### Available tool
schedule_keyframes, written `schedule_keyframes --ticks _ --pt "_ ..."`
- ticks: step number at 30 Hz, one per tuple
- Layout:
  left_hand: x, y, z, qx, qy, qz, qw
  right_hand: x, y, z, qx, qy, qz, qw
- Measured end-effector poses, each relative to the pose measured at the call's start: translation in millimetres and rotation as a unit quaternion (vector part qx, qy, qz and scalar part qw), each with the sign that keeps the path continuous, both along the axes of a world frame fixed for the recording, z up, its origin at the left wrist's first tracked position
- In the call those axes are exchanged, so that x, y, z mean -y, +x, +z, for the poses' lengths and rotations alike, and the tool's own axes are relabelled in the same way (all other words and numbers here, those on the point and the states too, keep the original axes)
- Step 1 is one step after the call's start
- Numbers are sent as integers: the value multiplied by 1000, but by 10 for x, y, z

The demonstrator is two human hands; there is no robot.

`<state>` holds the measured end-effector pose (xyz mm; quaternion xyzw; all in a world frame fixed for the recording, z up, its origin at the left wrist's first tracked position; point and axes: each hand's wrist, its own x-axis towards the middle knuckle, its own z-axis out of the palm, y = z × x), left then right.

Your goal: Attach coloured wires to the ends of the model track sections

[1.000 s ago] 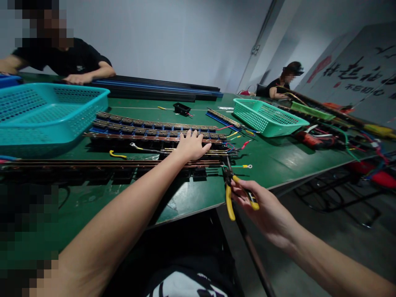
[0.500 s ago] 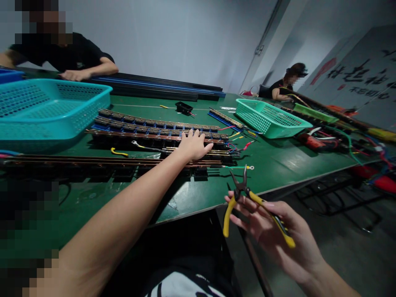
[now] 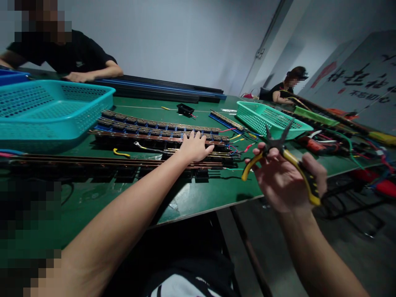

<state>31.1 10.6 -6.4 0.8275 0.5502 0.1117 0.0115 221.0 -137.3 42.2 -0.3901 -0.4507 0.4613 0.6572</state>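
Note:
My left hand [image 3: 194, 147] lies with fingers spread on a group of long rails carrying copper-coloured strips [image 3: 148, 134], near their right ends. Coloured wires [image 3: 238, 142] come out of those ends, beside the fingertips. Over the table's front edge my right hand [image 3: 283, 177] is raised palm up, wrapped round yellow-handled pliers [image 3: 278, 144]. The pliers' jaws are spread apart and point up, with nothing between them. A longer rail with copper strips [image 3: 77, 160] lies closer to me, partly under my left forearm. A green wire [image 3: 233, 169] leaves its right end, its tip hidden behind my right hand.
A turquoise basket [image 3: 93, 111] stands at the left, a green basket [image 3: 262, 119] at the right. A small black box [image 3: 185, 109] and a short yellow piece [image 3: 121, 153] lie on the green table [image 3: 204, 194]. Two people sit across and farther right. Dark bars [image 3: 161, 88] lie at the back.
My right hand has lifted the pliers up and to the right, from below the table edge to in front of the green basket. My left hand has stayed on the rails.

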Motion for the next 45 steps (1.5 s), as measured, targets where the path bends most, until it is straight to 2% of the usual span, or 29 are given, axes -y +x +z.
schedule_keyframes --ticks 6,11,15,19,24,27,29,33,36,40,43,45 --pt "10 4 1 3 -3 6 1000 -771 -44 71 -118 -96 58 987" --pt "17 3 19 2 -8 -1 1000 -1339 83 83 -145 -155 26 977" --pt "20 2 27 0 -10 6 1000 -1576 147 63 -168 -196 22 966" --pt "24 2 15 4 -8 3 1000 -1604 113 -34 -182 -169 75 966" --pt "25 -10 67 73 40 -16 996 -1505 4 -115 -106 -60 160 980" --pt "5 -18 132 146 66 -67 985 -1435 -59 -131 -66 13 213 975" --pt "-20 -11 157 190 50 -116 974 -1397 -81 -143 -44 45 235 970" --pt "-66 27 155 298 -12 -182 937 -1383 -72 -178 22 40 234 971" --pt "-77 43 156 343 37 -142 928 -1433 -89 -221 83 10 220 972" --pt "-64 16 187 324 133 -56 935 -1481 -182 -251 121 9 171 978" --pt "-55 -27 222 288 180 -54 939 -1459 -209 -220 110 32 196 974" --pt "-49 -45 249 272 184 -64 942 -1437 -205 -196 87 43 223 970"
